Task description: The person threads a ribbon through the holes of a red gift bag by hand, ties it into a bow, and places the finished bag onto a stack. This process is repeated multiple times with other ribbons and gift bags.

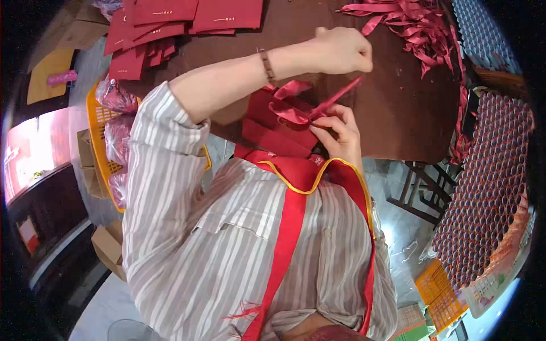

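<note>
My left hand (pixel 344 52) is a closed fist with a bracelet at its wrist, reaching across above the brown table. A taut red ribbon (pixel 340 94) runs down from beneath this fist towards a looped part of ribbon (pixel 290 113). Below it, my right hand (pixel 343 132) pinches the ribbon near the knot, thumb and fingers together. The loops lie over a dark red bag or packet (pixel 264 128) close to my chest; its lower part merges with the red apron (pixel 298 173), so its full shape is hard to tell.
Stacked red printed bags (pixel 224 14) lie at the table's far left, and a heap of loose red ribbons (pixel 418 28) at its far right. A yellow basket (pixel 96 122) with wrapped items stands left of the table (pixel 409 128). Rows of small round items (pixel 489 182) fill the right side.
</note>
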The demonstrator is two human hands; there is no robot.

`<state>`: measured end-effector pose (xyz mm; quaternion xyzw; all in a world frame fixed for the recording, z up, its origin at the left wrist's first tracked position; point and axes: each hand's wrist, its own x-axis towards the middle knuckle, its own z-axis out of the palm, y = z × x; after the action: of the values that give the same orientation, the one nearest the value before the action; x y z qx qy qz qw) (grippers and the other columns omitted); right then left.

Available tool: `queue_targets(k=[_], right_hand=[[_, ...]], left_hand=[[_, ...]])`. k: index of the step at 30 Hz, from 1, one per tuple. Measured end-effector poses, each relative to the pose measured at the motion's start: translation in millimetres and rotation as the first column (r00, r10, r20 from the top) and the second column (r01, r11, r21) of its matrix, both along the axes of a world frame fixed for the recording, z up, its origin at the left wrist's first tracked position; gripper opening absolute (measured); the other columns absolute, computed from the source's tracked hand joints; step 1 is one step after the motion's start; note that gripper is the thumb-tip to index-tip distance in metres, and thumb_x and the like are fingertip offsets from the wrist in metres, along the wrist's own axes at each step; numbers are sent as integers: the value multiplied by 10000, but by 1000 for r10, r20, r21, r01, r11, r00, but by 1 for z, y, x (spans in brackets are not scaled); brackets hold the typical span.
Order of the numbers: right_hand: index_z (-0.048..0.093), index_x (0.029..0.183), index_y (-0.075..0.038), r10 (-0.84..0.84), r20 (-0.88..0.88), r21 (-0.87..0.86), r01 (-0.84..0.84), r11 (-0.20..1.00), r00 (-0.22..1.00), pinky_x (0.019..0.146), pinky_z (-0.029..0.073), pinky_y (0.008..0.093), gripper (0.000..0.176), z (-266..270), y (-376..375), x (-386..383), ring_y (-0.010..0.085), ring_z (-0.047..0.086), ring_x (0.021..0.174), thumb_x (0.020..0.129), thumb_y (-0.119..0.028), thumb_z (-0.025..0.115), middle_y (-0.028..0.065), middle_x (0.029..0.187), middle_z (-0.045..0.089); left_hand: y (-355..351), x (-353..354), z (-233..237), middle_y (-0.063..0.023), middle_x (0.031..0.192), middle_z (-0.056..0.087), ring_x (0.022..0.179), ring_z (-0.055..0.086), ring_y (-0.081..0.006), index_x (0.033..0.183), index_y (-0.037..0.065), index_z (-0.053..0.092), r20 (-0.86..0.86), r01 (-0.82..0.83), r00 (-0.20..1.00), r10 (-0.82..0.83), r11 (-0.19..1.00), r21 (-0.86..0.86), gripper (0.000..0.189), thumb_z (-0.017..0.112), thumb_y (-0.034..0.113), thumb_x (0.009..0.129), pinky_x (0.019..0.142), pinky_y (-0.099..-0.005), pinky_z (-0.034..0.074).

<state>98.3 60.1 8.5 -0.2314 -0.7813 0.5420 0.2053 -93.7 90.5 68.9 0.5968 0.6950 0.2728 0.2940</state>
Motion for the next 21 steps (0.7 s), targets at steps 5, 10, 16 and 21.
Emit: queue_targets(k=[5,10,16,21], right_hand=[[657,846,-30,8,24,34,-9,999,1000,796,435,297,161,1,2,0,230,540,921,696,-20,716,105,985,523],[635,902,-19,-42,84,-123,52,991,996,708,472,291,149,-3,3,0,151,550,890,764,-48,684,82,1062,500],[608,901,-6,-50,43,-289,60,956,998,764,417,233,117,-16,29,14,98,504,919,798,-48,645,39,1078,482],[599,902,-7,-89,-106,-287,55,956,990,844,386,231,91,3,63,21,95,492,961,812,-17,609,34,1131,501]], left_hand=[[18,17,3,-60,737,659,735,624,-234,794,114,660,3,-35,999,35,993,114,250,566,342,753,771,-402,419],[14,20,-2,-73,816,668,825,628,-264,906,130,660,-44,37,999,-32,990,138,262,541,333,792,812,-420,430],[-29,-47,-23,-76,944,647,886,592,-138,1038,1,604,58,-178,984,169,941,288,238,540,144,859,792,-262,456],[-99,-31,-26,-72,1010,542,951,522,-134,1247,1,413,505,-473,787,354,872,124,444,559,238,901,853,-262,423]])
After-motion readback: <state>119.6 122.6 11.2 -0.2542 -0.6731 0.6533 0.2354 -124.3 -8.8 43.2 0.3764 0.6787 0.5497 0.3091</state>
